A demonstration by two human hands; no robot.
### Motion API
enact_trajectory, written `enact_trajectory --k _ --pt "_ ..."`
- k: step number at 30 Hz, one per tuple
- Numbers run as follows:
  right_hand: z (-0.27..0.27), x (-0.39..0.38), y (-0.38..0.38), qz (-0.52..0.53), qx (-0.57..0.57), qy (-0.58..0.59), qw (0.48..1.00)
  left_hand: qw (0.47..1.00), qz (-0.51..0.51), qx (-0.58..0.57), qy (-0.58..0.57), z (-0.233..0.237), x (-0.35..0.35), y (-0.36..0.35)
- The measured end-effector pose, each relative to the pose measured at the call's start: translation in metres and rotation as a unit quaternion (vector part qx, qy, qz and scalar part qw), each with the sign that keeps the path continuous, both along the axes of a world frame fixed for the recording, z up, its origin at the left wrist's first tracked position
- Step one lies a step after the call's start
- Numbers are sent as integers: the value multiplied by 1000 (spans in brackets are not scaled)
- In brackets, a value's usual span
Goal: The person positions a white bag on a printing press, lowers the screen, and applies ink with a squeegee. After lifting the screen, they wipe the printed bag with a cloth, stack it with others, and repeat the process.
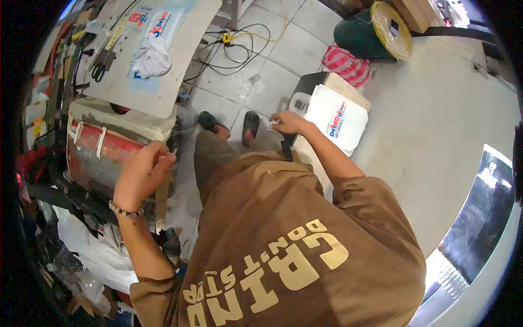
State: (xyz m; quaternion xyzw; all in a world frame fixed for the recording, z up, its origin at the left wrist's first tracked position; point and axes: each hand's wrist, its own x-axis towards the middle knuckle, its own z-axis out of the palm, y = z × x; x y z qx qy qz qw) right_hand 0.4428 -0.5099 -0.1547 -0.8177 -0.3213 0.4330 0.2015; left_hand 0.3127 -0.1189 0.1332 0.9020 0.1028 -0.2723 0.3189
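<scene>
My left hand [144,169], with a beaded bracelet at the wrist, hovers at the right end of a red and grey box-like object [109,144] with white ties. Its fingers are curled together, and what they hold, if anything, is hidden. My right hand [291,122] is beside a stack of white printed plastic bags [339,121], close to their loop handle [299,102]. Its fingers are pinched, with a small whitish bit at the tips that I cannot make out. The bags lie on a narrow bench [357,94].
At upper left, a table [166,98] holds a crumpled white cloth [152,57], printed plastic and scissors [98,71]. Black cables [239,52] lie on the tiled floor. A green bin [362,38] and red-striped bag [348,65] stand beyond the bench. A large pale surface [419,136] extends right.
</scene>
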Motion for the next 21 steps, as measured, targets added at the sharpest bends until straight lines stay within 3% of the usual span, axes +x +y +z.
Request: enact_trajectory --k 4,6,9,13,16,21 --pt "-34 -36 -58 -77 14 23 997 999 -29 19 -24 -6 -2 0" --pt "-42 -49 -69 -131 -48 85 987 996 -43 47 -56 -3 0 -5" --pt "-72 -66 -78 -130 -30 63 989 998 -49 38 -21 -8 0 -9" --pt "-121 -83 -81 -117 -33 155 980 998 -45 37 -5 -8 -3 -13" --pt "-84 -82 -53 -113 -109 309 938 997 -55 35 -33 -14 -8 -8" --pt "-82 -87 -46 -78 -144 320 933 992 -92 74 -47 -10 -10 -10"
